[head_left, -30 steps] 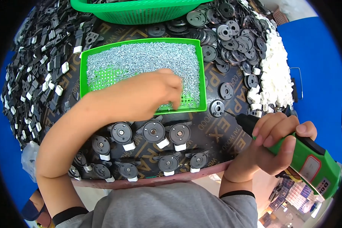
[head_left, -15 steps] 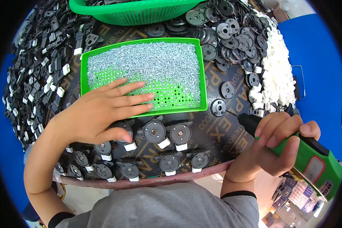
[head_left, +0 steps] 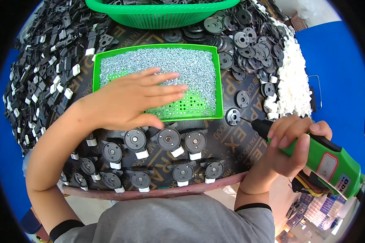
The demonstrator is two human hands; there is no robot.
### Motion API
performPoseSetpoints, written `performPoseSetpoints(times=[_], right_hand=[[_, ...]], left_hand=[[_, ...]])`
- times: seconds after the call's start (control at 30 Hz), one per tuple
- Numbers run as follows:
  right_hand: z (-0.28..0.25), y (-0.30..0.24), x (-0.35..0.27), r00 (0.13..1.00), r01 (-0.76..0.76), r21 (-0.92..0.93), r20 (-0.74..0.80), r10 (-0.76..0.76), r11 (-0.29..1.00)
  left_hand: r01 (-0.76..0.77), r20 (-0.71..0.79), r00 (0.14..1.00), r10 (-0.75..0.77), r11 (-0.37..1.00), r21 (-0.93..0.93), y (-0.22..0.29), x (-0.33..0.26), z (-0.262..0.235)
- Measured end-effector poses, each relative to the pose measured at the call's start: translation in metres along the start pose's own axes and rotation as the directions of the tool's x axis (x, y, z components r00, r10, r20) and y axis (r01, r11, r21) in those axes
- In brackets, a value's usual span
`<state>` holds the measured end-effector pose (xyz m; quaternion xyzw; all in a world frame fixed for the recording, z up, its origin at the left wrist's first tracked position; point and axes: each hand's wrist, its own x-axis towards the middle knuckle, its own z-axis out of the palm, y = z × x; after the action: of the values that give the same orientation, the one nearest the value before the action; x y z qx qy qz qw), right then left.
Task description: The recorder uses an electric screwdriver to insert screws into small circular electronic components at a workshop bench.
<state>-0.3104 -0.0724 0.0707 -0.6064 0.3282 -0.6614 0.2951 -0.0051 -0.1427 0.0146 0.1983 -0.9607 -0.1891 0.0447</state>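
My left hand (head_left: 144, 97) lies palm down over the screws (head_left: 158, 58) in a shallow green tray (head_left: 219, 81), its fingers stretched out and slightly spread. Whatever is beneath the palm is hidden. Many small perforations show in the tray's near part, with screws standing in some of them. In my right hand (head_left: 294, 139) is a green and black electric screwdriver (head_left: 332, 164), gripped by its body. Its thin bit points left, close to a single round black disc (head_left: 233, 116) beside the tray; whether they touch I cannot tell.
Rows of black assemblies with round discs (head_left: 168, 139) and white tabs line the near table edge. A heap of black parts (head_left: 48, 69) covers the left. Round black discs (head_left: 247, 44) and white pieces (head_left: 294, 77) are piled at right. A green basket (head_left: 162, 18) stands at the back.
My left hand has slid right and slightly away from me across the screws. The screwdriver in my right hand has shifted a little left. The view has moved slightly.
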Motion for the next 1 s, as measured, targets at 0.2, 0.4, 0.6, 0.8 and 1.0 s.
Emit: performPoseSetpoints(times=[0.2,0.4,0.6,0.8,1.0], right_hand=[[0.001,-0.004,-0.002,0.999,0.03,-0.005,0.021,-0.03,1.0],[0.003,0.0,-0.004,0.998,0.036,0.055,0.053,-0.039,0.998],[0.002,0.006,-0.002,0.998,0.032,0.098,0.048,-0.037,0.995],[0.0,0.006,0.0,0.997,0.063,0.051,0.048,-0.065,0.997],[0.006,0.011,0.0,0.993,0.119,0.02,0.007,-0.119,0.993]], left_hand=[[0.139,0.065,0.987,-0.146,0.985,0.103,0.008,-0.039,-0.017],[-0.014,-0.037,0.999,0.011,0.998,-0.069,0.015,-0.009,0.002],[-0.149,-0.125,0.984,0.129,0.974,-0.169,0.011,0.017,0.012],[-0.064,-0.031,0.998,0.059,0.977,-0.205,0.004,-0.04,-0.016],[-0.05,-0.157,0.987,0.032,0.993,-0.111,0.024,-0.003,-0.003]])
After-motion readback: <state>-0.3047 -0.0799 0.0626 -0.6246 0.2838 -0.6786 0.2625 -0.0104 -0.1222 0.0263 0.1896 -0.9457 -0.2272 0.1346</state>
